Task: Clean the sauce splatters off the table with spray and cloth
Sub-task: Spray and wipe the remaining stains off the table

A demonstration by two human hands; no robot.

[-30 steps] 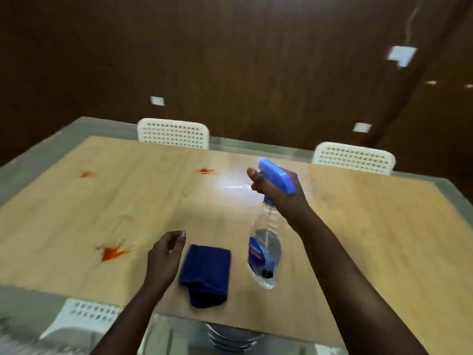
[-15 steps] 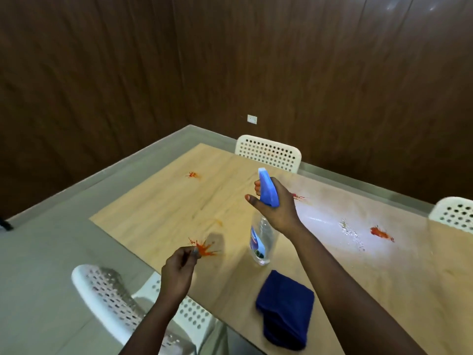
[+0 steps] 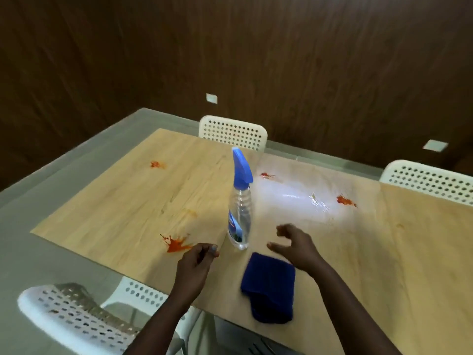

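Note:
A clear spray bottle [image 3: 240, 216] with a blue trigger head stands upright on the wooden table [image 3: 128, 201]. My right hand [image 3: 294, 245] hovers just right of it, fingers loosely curled, holding nothing. A folded dark blue cloth [image 3: 270, 286] lies near the table's front edge, below that hand. My left hand [image 3: 197, 262] hangs over the front edge with fingers curled, empty. Red sauce splatters show near the left hand [image 3: 176, 245], at the far left [image 3: 156, 164], behind the bottle [image 3: 267, 175] and at the right [image 3: 345, 201]. A wet shiny patch [image 3: 307, 198] lies between the last two.
White perforated chairs stand at the far side [image 3: 233, 131], the far right [image 3: 430, 180] and the near left [image 3: 76, 319]. Dark wood panelling forms the walls. Grey floor surrounds the table on the left.
My right hand set the spray bottle down on the table and let go of it. The camera view shifted, and my left hand moved slightly toward the front edge.

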